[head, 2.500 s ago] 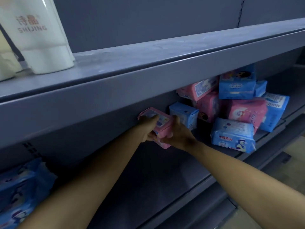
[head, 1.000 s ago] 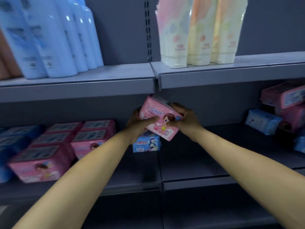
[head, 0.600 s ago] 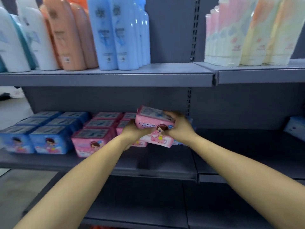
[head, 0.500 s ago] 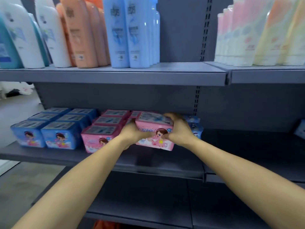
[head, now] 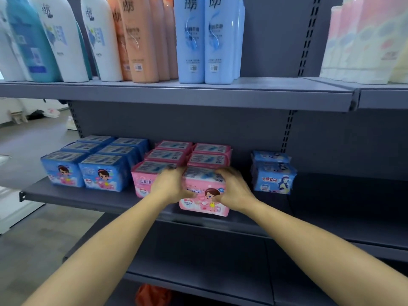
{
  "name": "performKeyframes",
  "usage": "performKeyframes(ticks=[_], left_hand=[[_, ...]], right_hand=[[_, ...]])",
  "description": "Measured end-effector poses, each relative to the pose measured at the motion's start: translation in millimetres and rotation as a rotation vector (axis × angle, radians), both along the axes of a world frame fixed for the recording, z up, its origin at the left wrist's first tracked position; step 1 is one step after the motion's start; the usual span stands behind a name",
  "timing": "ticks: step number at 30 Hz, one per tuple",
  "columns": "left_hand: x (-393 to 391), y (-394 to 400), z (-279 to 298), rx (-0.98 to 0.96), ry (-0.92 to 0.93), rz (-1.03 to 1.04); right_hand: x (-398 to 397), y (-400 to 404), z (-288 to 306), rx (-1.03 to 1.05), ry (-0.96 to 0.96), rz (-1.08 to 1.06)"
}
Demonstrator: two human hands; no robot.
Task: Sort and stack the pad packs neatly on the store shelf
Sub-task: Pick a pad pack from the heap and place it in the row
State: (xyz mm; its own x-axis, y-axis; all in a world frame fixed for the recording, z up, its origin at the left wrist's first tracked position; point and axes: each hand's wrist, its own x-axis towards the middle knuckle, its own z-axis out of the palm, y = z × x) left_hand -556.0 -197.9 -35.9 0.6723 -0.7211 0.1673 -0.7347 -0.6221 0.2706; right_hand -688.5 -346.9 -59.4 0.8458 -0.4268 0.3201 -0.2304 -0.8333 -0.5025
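both hands hold one pink pad pack (head: 204,193) at the front edge of the middle shelf (head: 88,200). the left hand (head: 169,184) grips the pack's left end and the right hand (head: 231,189) grips its right end, each grip clamped on the pack with fingers curled over the top and thumb on the front face. the pack stands upright, its printed front toward the camera, at the head of the right-hand pink row (head: 209,153), just beside the front pack of the left pink row (head: 145,182), which the left hand partly hides. whether the held pack's base already rests on the shelf cannot be told.

to the left of the pink rows stand two rows of blue pad packs (head: 84,171), close together. to the right, a little apart from the held pack, is a small stack of light blue packs (head: 273,173).

the upper shelf (head: 198,93) carries tall bottles: white and teal bottles (head: 55,38) on the left, orange bottles (head: 143,38) in the middle, pale blue bottles (head: 207,38) next to them, and pastel tubes (head: 366,40) at far right.
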Motion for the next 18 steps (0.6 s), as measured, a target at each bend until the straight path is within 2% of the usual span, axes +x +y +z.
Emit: performKeyframes(ticks=[11, 18], left_hand=[[18.1, -5.2, -12.3, 0.103, -0.24, -0.039], [24.8, -13.9, -11.7, 0.136, -0.262, -0.038]], right_hand=[[11.4, -5.6, -13.8, -0.014, 0.074, 0.004], [23.3, -9.8, -15.1, -0.038, 0.138, -0.018]])
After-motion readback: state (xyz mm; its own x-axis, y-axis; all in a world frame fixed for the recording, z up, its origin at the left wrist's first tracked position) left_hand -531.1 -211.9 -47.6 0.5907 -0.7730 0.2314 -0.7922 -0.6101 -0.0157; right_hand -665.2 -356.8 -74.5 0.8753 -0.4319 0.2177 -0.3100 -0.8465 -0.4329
